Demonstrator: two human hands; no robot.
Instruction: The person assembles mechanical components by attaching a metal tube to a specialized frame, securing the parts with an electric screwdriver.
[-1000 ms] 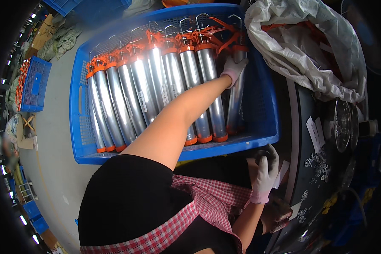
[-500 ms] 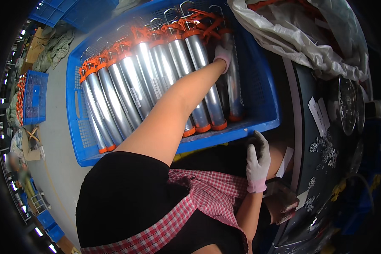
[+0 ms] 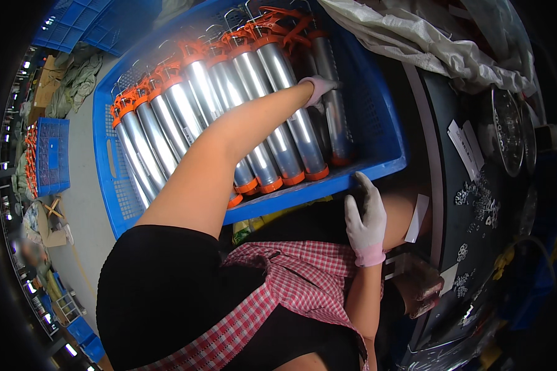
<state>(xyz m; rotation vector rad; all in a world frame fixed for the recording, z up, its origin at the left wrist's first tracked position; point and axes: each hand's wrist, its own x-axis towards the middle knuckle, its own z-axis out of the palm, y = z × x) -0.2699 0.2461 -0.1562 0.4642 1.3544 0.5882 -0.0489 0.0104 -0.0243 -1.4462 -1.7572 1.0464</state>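
Observation:
My left hand [image 3: 319,90], in a pale glove with a pink cuff, reaches into a blue plastic crate [image 3: 387,148]. Its fingers curl over the tube of the rightmost caulking gun [image 3: 335,120], about mid-length; part of the grip is hidden between tubes. Several more silver caulking guns [image 3: 229,86] lie side by side to its left, orange handles and bent metal rods at the far end, orange caps at the near end. My right hand [image 3: 366,224], in a similar glove, is empty, thumb and fingers apart. Its fingertips are by the crate's near rim; contact is unclear.
White woven sacking [image 3: 408,37] hangs at the far right. A dark table [image 3: 445,204] with paper slips and small metal rings runs along the right. Another blue crate [image 3: 51,154] with orange parts stands at the left. Beside it, a person [image 3: 43,226] is seated.
My left hand has slid nearer along the rightmost caulking gun's tube. My right hand has moved slightly up and left, its fingers still apart. The whole view has shifted a little.

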